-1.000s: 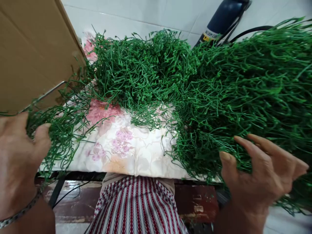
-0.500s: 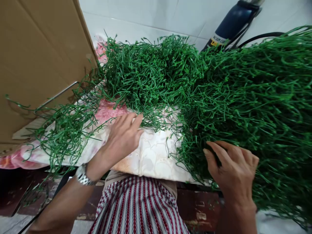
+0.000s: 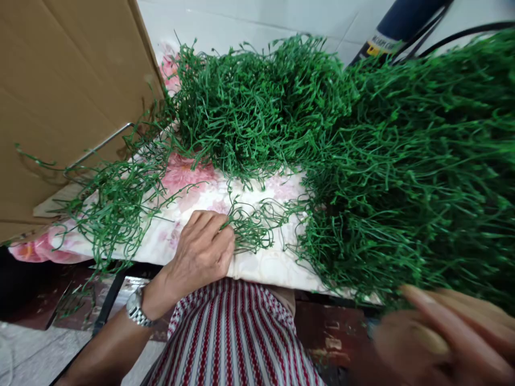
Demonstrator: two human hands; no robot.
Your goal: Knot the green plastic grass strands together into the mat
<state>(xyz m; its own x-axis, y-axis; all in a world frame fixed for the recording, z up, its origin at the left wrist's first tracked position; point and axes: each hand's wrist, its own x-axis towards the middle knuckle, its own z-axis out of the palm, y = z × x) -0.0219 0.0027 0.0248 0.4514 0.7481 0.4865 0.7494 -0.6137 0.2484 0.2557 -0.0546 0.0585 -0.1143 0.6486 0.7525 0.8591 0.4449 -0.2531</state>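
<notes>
My left hand, with a metal-band watch at its wrist, is closed on a small bunch of thin green stems. The bunch sticks out to the right of the fist, low over the floral cloth. At the lower right my right hand is smeared by motion, beside the front edge of a large heap of green stems; whether it holds anything cannot be made out. The stems are thin and curly, with small knobbed tips.
More stems form a mound at the back and a looser pile at the left. A cardboard box with a bent metal rod stands left. A dark blue cylinder leans near the tiled wall.
My left hand has drawn back toward me and closed, pulling a small bunch of stems off the mound. My right hand has moved away from the heap, down and to the right.
</notes>
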